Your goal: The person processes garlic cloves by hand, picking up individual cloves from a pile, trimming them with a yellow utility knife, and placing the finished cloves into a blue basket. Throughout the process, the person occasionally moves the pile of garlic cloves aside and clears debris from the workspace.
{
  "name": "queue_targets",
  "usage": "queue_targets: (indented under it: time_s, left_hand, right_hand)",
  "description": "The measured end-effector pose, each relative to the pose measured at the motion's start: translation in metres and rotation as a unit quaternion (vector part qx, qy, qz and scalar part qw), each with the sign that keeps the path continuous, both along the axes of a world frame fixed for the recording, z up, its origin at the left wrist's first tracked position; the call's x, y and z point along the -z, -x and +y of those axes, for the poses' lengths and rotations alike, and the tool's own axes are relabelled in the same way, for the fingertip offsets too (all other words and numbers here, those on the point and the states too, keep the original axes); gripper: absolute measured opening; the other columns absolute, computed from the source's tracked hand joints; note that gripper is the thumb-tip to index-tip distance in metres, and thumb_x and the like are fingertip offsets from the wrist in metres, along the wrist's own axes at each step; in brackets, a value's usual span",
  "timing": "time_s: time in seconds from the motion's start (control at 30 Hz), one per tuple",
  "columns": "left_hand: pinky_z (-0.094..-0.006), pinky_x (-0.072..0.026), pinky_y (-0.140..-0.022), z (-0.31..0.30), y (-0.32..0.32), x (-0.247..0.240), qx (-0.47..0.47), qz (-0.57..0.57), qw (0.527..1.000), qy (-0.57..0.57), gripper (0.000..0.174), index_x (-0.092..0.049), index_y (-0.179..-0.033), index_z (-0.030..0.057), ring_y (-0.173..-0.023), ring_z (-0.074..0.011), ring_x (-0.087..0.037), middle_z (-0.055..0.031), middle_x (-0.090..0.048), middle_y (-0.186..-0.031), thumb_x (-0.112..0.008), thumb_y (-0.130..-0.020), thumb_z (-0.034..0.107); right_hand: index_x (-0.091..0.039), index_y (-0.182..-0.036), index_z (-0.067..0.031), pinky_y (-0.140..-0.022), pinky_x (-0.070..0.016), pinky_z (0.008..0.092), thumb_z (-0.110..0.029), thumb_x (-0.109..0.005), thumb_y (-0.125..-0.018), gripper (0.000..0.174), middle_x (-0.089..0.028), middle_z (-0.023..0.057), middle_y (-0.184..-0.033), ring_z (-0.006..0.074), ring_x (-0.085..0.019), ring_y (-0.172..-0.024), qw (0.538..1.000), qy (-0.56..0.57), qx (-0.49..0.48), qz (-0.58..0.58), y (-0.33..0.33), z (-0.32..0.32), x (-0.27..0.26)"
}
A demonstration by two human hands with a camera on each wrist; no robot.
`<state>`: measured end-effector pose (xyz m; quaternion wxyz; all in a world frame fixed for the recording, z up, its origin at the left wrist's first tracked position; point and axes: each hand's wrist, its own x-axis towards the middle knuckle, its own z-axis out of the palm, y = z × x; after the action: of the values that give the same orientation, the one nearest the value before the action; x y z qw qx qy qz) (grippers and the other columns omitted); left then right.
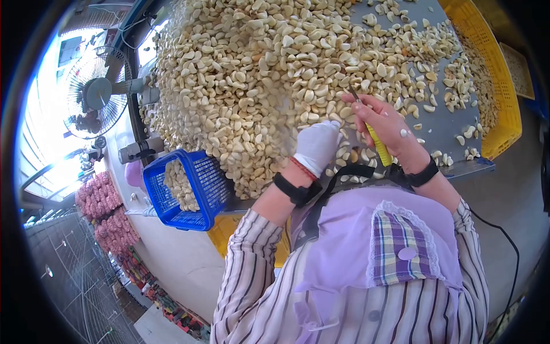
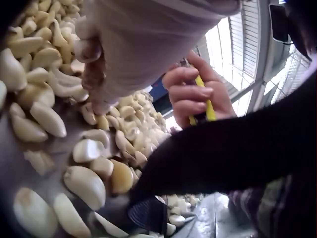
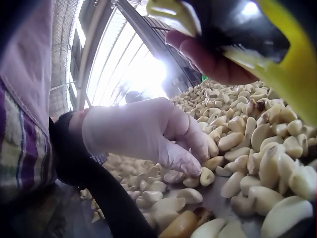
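Pale peeled cloves (image 1: 240, 74) lie in a deep heap on a grey metal table (image 1: 452, 117). My left hand (image 1: 317, 148), in a white glove, is low over the cloves; in the right wrist view its thumb and fingers (image 3: 148, 131) close together at a clove (image 3: 207, 176). My bare right hand (image 1: 389, 123) grips the yellow handle (image 1: 378, 143) of a small knife, its blade (image 1: 353, 93) pointing at the heap. The left wrist view shows the right hand's fingers (image 2: 198, 94) curled round the handle. A small white piece (image 1: 404, 133) sticks to the right wrist.
A blue basket (image 1: 213, 183) with cloves hangs at the table's left front. Beyond the right edge stands a yellow crate (image 1: 501, 86) of cloves. A fan (image 1: 98, 93) is at the left, and a black cable (image 1: 504, 232) runs down at the right.
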<state>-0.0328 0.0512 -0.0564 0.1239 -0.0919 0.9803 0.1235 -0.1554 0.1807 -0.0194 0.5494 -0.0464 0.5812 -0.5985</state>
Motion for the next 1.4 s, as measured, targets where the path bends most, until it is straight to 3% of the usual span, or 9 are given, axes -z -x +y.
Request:
queue_targets:
  time_s: [0.07, 0.33, 0.7, 0.77, 0.8, 0.87, 1.2, 1.33, 1.4]
  left_hand:
    - [-0.0374, -0.0487, -0.057, 0.009, 0.003, 0.006, -0.038, -0.025, 0.997, 0.061, 0.02, -0.059, -0.084, 0.0092, -0.07, -0.0265, -0.064, -0.0071, -0.063, -0.071, -0.061, -0.079, 0.029]
    - [-0.0378, -0.0483, -0.054, -0.023, -0.007, -0.01, -0.198, -0.008, 0.977, -0.085, 0.032, -0.064, -0.084, 0.012, -0.062, -0.0272, -0.064, -0.0108, -0.064, -0.066, -0.062, -0.078, 0.044]
    - [-0.0308, -0.0476, -0.057, -0.014, 0.022, 0.001, -0.175, -0.011, 0.982, -0.073, 0.034, -0.066, -0.087, 0.0066, -0.06, -0.0203, -0.063, -0.0063, -0.064, -0.064, -0.064, -0.081, 0.04]
    - [-0.0235, -0.0451, -0.058, -0.021, 0.024, -0.018, -0.307, -0.057, 0.79, -0.527, 0.026, -0.064, -0.098, 0.0044, -0.063, -0.0107, -0.058, -0.0025, -0.065, -0.076, -0.062, -0.083, 0.026]
    - [-0.0235, -0.0451, -0.058, -0.022, 0.021, -0.023, -0.304, -0.058, 0.791, -0.528, 0.026, -0.064, -0.098, 0.0044, -0.063, -0.0107, -0.058, -0.0025, -0.065, -0.076, -0.062, -0.083, 0.026]
    - [-0.0183, -0.0409, -0.057, -0.022, 0.012, -0.032, -0.357, 0.014, 0.642, -0.678, 0.031, -0.058, -0.11, 0.0009, -0.065, -0.0052, -0.051, -0.0012, -0.064, -0.087, -0.059, -0.084, 0.018]
    - [-0.018, -0.0449, -0.062, -0.005, 0.002, -0.059, -0.363, 0.119, 0.664, -0.643, 0.017, -0.059, -0.095, 0.0009, -0.071, -0.006, -0.056, -0.0011, -0.061, -0.084, -0.066, -0.079, 0.0]
    - [-0.0203, -0.0463, -0.06, -0.011, -0.021, -0.04, -0.327, 0.161, 0.574, -0.733, 0.018, -0.056, -0.094, 0.0026, -0.069, -0.0109, -0.057, -0.0073, -0.06, -0.093, -0.063, -0.079, -0.003]
    - [-0.0205, -0.0448, -0.054, -0.016, -0.029, -0.035, -0.24, 0.214, 0.434, -0.842, 0.016, -0.054, -0.094, 0.0029, -0.063, -0.0131, -0.055, -0.0116, -0.058, -0.093, -0.061, -0.08, 0.002]
  right_hand:
    - [-0.051, -0.126, -0.0068, -0.04, -0.036, 0.0152, -0.026, -0.049, -0.093, 0.038, -0.047, -0.0043, -0.064, 0.0016, -0.042, -0.049, 1.0, -0.003, 0.002, 0.002, 0.002, 0.002, 0.001]
    - [-0.053, -0.122, -0.0069, -0.039, -0.0361, 0.0154, -0.028, -0.05, -0.093, 0.035, -0.047, -0.0038, -0.063, 0.002, -0.042, -0.046, 0.998, 0.03, 0.051, -0.011, 0.01, 0.012, 0.014]
    - [-0.052, -0.123, -0.0064, -0.04, -0.036, 0.0159, -0.03, -0.05, -0.093, 0.037, -0.048, -0.0036, -0.064, 0.0022, -0.042, -0.046, 0.999, 0.01, 0.045, -0.019, 0.009, 0.012, 0.007]
    - [-0.052, -0.123, -0.0064, -0.04, -0.0361, 0.0159, -0.029, -0.05, -0.093, 0.037, -0.048, -0.0035, -0.064, 0.0022, -0.042, -0.046, 0.998, 0.011, 0.056, -0.024, 0.013, 0.013, 0.008]
    - [-0.051, -0.125, -0.006, -0.04, -0.036, 0.0159, -0.028, -0.05, -0.093, 0.039, -0.048, -0.0032, -0.064, 0.0025, -0.042, -0.047, 0.998, 0.018, 0.054, -0.02, 0.013, 0.014, 0.009]
    - [-0.049, -0.126, -0.0056, -0.04, -0.036, 0.0158, -0.027, -0.05, -0.093, 0.04, -0.049, -0.0029, -0.065, 0.0027, -0.043, -0.047, 0.998, 0.026, 0.051, -0.017, 0.012, 0.017, 0.01]
    - [-0.037, -0.138, -0.0167, -0.047, -0.0437, 0.0186, -0.014, -0.055, -0.087, 0.054, -0.055, -0.0005, -0.076, 0.0052, -0.053, -0.061, 0.991, 0.059, -0.116, 0.036, -0.006, 0.009, -0.018]
    - [-0.044, -0.135, -0.02, -0.046, -0.0423, 0.0177, -0.015, -0.051, -0.09, 0.046, -0.055, -0.0008, -0.073, 0.004, -0.052, -0.058, 0.977, 0.067, -0.182, 0.092, -0.008, 0.007, -0.018]
    - [-0.047, -0.133, -0.0179, -0.044, -0.0413, 0.0171, -0.016, -0.05, -0.09, 0.043, -0.055, -0.0006, -0.07, 0.003, -0.05, -0.053, 0.989, -0.001, -0.133, 0.063, -0.01, 0.004, -0.013]
